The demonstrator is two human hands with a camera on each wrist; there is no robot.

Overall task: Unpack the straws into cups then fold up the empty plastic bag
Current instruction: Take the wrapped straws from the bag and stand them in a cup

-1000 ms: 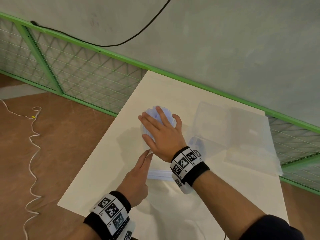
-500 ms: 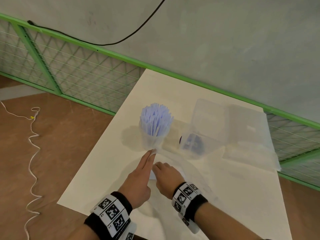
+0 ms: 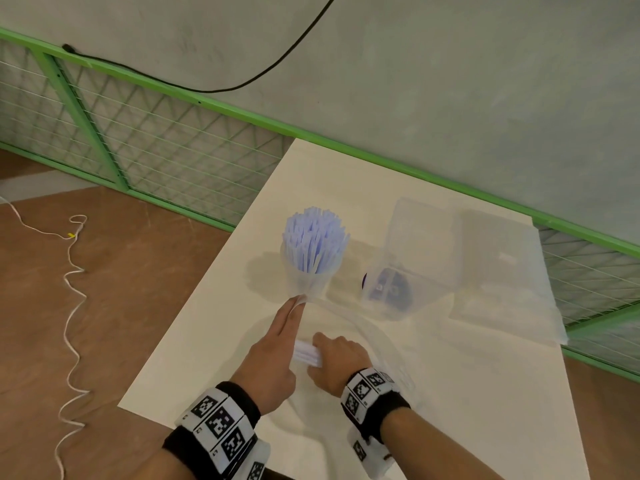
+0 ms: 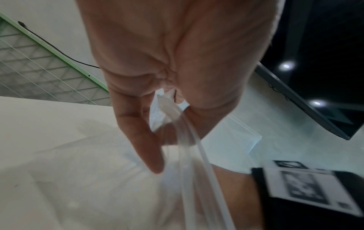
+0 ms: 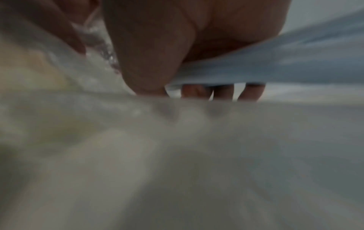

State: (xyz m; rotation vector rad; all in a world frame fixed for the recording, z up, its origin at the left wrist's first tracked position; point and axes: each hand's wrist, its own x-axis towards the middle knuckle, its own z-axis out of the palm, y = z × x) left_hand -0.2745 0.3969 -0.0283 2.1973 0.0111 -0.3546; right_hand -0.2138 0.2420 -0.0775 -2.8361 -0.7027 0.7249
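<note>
On the white table (image 3: pixel 207 341) I see my left hand (image 3: pixel 273 355) near the front left edge, fingers stretched forward and pinching the rim of the clear plastic bag (image 3: pixel 377 337) — the left wrist view shows the bag's edge (image 4: pixel 177 124) caught between thumb and fingers. My right hand (image 3: pixel 337 360) sits just beside it, curled down around a small bundle of pale blue straws (image 3: pixel 306 355) at the bag's mouth; the right wrist view shows thumb and fingertips (image 5: pixel 222 91) closed on the bundle (image 5: pixel 275 65). Farther toward the left edge, just beyond my left fingertips, stands a clear cup (image 3: pixel 310 278) packed with upright blue straws (image 3: pixel 313 240). To its right, near the middle of the table, sits a clear plastic container (image 3: pixel 415 258) with something dark blue inside — I cannot tell what. A translucent sheet (image 3: pixel 502 282) lies by the far right corner.
</note>
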